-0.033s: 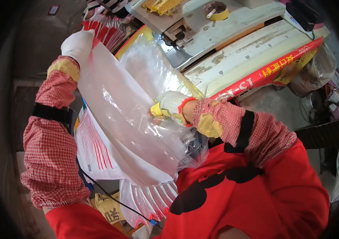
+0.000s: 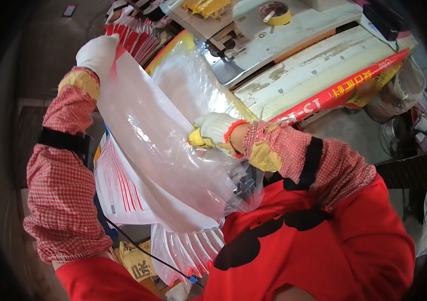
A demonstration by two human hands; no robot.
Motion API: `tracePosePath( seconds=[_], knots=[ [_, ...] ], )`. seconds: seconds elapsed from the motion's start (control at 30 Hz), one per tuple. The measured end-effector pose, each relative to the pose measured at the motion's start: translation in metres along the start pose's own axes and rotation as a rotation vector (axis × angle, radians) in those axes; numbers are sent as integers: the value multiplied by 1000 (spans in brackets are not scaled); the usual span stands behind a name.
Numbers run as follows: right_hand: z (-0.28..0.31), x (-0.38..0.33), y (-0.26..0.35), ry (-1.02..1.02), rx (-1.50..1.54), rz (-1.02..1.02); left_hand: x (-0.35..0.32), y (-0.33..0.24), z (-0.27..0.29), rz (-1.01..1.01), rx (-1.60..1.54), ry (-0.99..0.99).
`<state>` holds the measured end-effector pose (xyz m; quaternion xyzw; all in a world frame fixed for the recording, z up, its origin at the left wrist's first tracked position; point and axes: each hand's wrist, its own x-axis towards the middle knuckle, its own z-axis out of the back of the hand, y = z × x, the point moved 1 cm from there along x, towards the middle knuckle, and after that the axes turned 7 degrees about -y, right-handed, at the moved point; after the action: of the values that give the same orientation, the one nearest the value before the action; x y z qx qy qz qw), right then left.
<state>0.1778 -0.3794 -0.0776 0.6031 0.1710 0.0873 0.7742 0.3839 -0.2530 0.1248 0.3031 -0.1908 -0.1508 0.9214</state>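
My left hand point(image 2: 97, 54), in a white glove, is closed on the far upper corner of a white woven sack point(image 2: 178, 210) with a pinkish edge. A clear plastic liner point(image 2: 166, 150) lies over the sack and drapes down toward my body. My right hand point(image 2: 217, 131), gloved with yellow tape round its fingers, pinches the liner near its right side; the fingertips are partly hidden by film. Beneath hangs a printed sack point(image 2: 118, 183) with red lines. A second stretch of clear film point(image 2: 186, 75) lies past my right hand, toward the machine.
A sewing machine table point(image 2: 253, 45) stands at the back, bearing a roll of yellow tape point(image 2: 279, 19). Right of my hands runs a pale board point(image 2: 294, 75) above a red and yellow printed sack point(image 2: 339, 90). Folded plastic-lined sacks point(image 2: 186, 253) hang below; red-edged sacks point(image 2: 135, 42) are stacked far left.
My left forearm has shifted very slightly left, and the view has moved a little. Both hands keep their hold on the sack and liner.
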Motion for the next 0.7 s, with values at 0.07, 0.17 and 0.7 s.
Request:
tracePosePath(
  seconds=[0.07,0.17,0.7],
  knots=[
    [3,8,11,24,-232,128,15,19,3,30,-10,43],
    [-6,11,23,-272,-160,440,35,16,7,-56,155,81],
    [59,-136,-102,-557,125,-154,-36,-174,-146,-456,-774,-602]
  ],
)
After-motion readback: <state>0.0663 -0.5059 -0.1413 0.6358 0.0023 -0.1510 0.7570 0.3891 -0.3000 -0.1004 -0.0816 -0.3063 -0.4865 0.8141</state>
